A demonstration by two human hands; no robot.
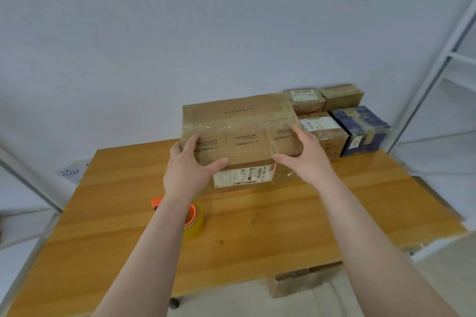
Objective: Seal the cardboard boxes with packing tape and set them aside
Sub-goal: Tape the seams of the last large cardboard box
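A large brown cardboard box point(239, 121) with clear tape across its top and a white shipping label on its near side sits at the far middle of the wooden table point(257, 219). My left hand point(189, 167) grips its near left corner, thumb on the front face. My right hand point(302, 154) grips its near right part, thumb on the front edge. A roll of clear packing tape with an orange core point(193, 221) lies on the table under my left forearm, partly hidden.
Several smaller boxes stand against the wall at the far right: two brown ones at the back point(306, 99), a labelled brown one point(324, 131) and a dark blue one point(360, 128). White shelf frames point(443, 59) flank the table. Another box point(296, 283) lies on the floor below.
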